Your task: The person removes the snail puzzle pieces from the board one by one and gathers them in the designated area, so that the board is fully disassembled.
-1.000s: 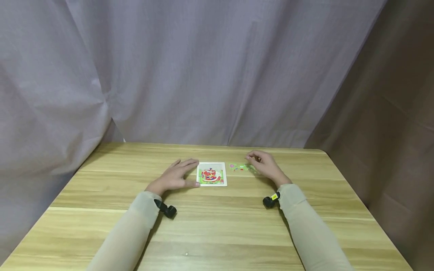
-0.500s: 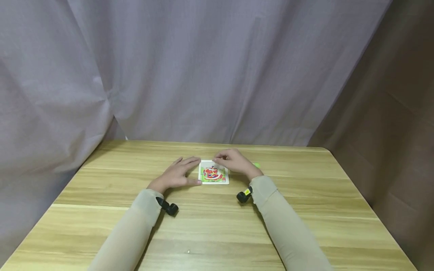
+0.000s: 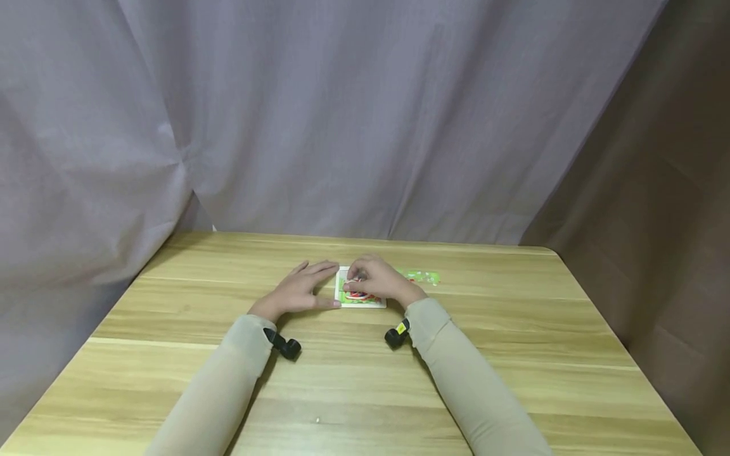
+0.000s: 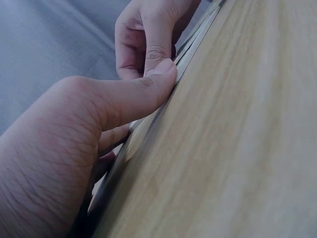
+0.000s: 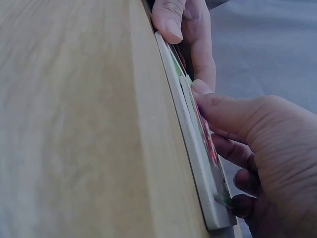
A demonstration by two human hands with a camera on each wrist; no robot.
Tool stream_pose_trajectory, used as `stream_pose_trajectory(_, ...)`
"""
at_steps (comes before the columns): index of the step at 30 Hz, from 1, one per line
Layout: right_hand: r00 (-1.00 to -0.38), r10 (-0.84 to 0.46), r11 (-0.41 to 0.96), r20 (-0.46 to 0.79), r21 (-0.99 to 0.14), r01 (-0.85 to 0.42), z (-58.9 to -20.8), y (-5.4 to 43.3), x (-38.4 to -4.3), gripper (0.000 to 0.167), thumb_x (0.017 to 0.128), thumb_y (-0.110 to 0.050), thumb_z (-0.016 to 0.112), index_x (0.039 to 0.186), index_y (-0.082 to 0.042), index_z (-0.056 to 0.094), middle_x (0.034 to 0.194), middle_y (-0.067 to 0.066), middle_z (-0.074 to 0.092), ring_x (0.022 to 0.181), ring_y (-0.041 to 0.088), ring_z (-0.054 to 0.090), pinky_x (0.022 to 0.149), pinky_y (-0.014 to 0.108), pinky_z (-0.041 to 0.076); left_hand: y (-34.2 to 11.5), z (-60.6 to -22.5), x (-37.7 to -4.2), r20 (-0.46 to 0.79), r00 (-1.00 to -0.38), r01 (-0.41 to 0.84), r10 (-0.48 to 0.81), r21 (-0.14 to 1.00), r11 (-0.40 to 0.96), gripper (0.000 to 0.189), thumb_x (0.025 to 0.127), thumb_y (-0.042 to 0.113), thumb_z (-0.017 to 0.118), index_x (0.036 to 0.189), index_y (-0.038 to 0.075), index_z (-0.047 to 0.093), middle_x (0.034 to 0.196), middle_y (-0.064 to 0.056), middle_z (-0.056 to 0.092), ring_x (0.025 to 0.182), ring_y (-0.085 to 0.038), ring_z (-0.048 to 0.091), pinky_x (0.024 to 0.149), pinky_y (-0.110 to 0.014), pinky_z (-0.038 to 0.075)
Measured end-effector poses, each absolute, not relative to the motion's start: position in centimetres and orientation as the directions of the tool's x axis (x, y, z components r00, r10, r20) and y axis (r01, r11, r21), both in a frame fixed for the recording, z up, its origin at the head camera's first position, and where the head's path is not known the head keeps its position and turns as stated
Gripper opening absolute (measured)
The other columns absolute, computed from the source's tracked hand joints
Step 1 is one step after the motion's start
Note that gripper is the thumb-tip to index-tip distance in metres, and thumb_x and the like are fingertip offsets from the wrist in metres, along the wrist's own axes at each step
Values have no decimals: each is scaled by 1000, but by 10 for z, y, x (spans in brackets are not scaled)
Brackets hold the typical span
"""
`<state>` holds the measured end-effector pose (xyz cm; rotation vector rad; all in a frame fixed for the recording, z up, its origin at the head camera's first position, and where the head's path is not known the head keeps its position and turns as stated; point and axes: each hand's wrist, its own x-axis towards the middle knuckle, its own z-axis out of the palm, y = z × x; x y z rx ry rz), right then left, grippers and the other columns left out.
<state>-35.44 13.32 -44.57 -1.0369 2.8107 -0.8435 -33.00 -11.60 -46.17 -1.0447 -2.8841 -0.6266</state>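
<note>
tray (image 3: 372, 306): white-rimmed, flat on the bench (image 3: 342, 386), between the two hands.
left hand (image 3: 293, 292): fingers and thumb spread apart along the tray's left edge, tips touching near the upper and lower corners; it seems to steady it.
right hand (image 3: 381, 278): above the tray and covering part of it, fingers curled, thumb tip at the red part in the right wrist view; whether anything is pinched i cannot tell.
picture (image 3: 357, 296): red, white and green, inside the rim; the lower part shows.
green pieces (image 3: 424, 277): flat on the bench, just right of the right hand; count unclear.
done: the lower picture looks largely filled in.
left: a pale patch at the upper left suggests a gap, and the green pieces lie outside the rim; the rest of the upper part is hidden.
stage: partway, i judge.
curtain (image 3: 319, 120): grey, behind the bench.
</note>
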Motion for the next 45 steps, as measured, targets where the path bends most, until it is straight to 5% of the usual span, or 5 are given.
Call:
stream_pose_trajectory(11, -789, -588, 532, 177, -650, -542, -451, 132, -353, 18, 90, -31, 77, 101, -20, 68, 99, -7, 66, 93, 13, 59, 85, 33, 52, -117, -461, -326, 134, -787, 602, 602, 380, 702, 98, 83, 71, 64, 158, 15, 34, 163, -4, 31, 150, -23, 25, 124, -55, 3)
stream_pose_trajectory(18, -785, -592, 506, 180, -675, -537, -454, 137, -353, 20, 98, -25, 68, 117, -20, 71, 110, -6, 69, 98, 13, 61, 88, 33, 53, -117, -461, -326, 131, -785, 606, 606, 371, 704, 99, 83, 72, 62, 158, 15, 34, 163, -3, 31, 150, -23, 25, 124, -55, 3)
stream_pose_trajectory(32, -814, -571, 536, 108, -702, -469, -452, 135, -349, 25, 100, -22, 65, 123, -20, 72, 115, -5, 65, 101, 16, 56, 89, 35, 51, -118, -459, -324, 119, -789, 598, 603, 375, 708, 98, 84, 71, 63, 158, 14, 33, 163, -4, 31, 150, -23, 25, 124, -54, 4)
stream_pose_trajectory(45, -818, -565, 504, 105, -742, -443, -453, 135, -348, 12, 100, -24, 64, 110, -23, 69, 108, -3, 64, 99, 18, 58, 89, 37, 50, -119, -459, -325, 127, -786, 602, 605, 380, 702, 98, 83, 71, 64, 158, 14, 34, 163, -5, 32, 150, -24, 26, 123, -55, 5)
